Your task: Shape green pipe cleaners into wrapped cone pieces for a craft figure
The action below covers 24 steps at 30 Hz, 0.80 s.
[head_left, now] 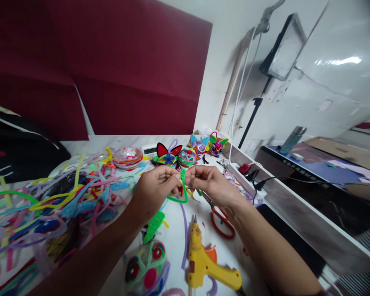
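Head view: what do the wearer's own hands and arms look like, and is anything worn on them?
The left hand and right hand are ungloved, with no rings visible. The left forearm and right forearm look bare: no watch, bracelet or clear sleeve shows.

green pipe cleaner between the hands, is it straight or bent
Bent: below the left hand and right hand holding its top, the green pipe cleaner turns a sharp corner.

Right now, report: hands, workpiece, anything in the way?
Left hand, right hand: both pinching. Bent green strip: held between them. Close by: yellow glue gun, red-handled scissors.
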{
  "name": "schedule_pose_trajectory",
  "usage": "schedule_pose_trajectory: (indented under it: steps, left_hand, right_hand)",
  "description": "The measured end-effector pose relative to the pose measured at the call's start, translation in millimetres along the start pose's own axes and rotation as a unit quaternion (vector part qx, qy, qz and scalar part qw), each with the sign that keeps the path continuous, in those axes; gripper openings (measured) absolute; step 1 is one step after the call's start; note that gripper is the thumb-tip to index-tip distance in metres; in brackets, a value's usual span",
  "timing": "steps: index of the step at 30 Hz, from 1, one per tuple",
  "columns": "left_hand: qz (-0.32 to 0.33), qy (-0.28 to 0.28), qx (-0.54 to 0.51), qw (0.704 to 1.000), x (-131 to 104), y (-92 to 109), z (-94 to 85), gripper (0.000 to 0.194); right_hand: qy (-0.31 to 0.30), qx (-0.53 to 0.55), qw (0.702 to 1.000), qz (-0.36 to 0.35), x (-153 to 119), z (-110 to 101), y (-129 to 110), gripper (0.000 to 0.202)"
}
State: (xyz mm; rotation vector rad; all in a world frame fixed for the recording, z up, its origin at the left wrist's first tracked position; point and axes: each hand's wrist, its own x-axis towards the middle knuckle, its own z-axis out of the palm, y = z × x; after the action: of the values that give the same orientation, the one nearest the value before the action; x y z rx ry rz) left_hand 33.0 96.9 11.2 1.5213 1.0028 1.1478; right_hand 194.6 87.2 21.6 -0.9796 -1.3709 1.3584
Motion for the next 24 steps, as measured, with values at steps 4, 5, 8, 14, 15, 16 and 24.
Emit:
schedule_pose_trajectory:
  steps: [4, 5, 8, 14, 15, 16, 24]
  left_hand:
    - [0.02, 0.024, 0.015, 0.999, -1, -1, 2.7, 0.009]
    - [0.027, 0.03, 0.019, 0.999, -1, -1, 3.5, 0.01]
    - [0.041, 0.047, 0.03, 0.998, -3, -1, 5.9, 0.011]
    - [0.043, 0.046, 0.049, 0.997, -2, -2, 5.5, 0.012]
    - [0.042, 0.041, 0.053, 0.997, -2, -3, 4.8, 0.013]
    - [0.041, 0.035, 0.057, 0.997, -2, -3, 4.1, 0.014]
    - [-0.013, -0.002, -0.002, 1.0, 2, 0, 3.7, 0.011]
  right_hand:
    - [0.006, -0.002, 1.0, 0.0, 0, 0, 1, 0.024]
    - [0.007, -0.003, 1.0, -0.001, 0, 0, 1, 0.023]
    - [0.008, -0.012, 1.0, -0.007, 0, 1, 2, 0.024]
    - [0.014, -0.075, 0.996, -0.052, 0, 2, 7, 0.018]
    - [0.016, -0.091, 0.994, -0.061, 0, 2, 8, 0.017]
    - [0.016, -0.109, 0.991, -0.071, 0, 1, 10, 0.015]
    - [-0.005, -0.159, 0.984, -0.085, 0, -1, 11, 0.022]
